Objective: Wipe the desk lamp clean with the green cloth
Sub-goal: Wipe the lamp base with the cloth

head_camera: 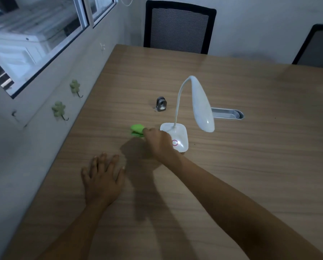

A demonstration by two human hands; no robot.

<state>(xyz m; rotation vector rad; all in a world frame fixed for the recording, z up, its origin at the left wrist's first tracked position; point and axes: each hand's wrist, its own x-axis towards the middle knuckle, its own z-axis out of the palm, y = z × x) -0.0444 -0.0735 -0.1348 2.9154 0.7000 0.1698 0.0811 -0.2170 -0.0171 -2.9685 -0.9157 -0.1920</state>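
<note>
A wooden table [231, 166] carries everything; a white desk lamp [177, 136] stands near its middle, gooseneck arched, head drooping to the right; the left hand [101, 180] lies flat on the table, fingers spread, its grip wide and holding nothing; the right hand [157, 142] reaches across the lamp's base, its grip closed on the green cloth [136, 130], which lies bunched on the table just left of the base; a small metal clip [161, 106] stands behind.

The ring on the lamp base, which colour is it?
Pink-red, on the white lamp base; the ring shows in the head view.
</note>
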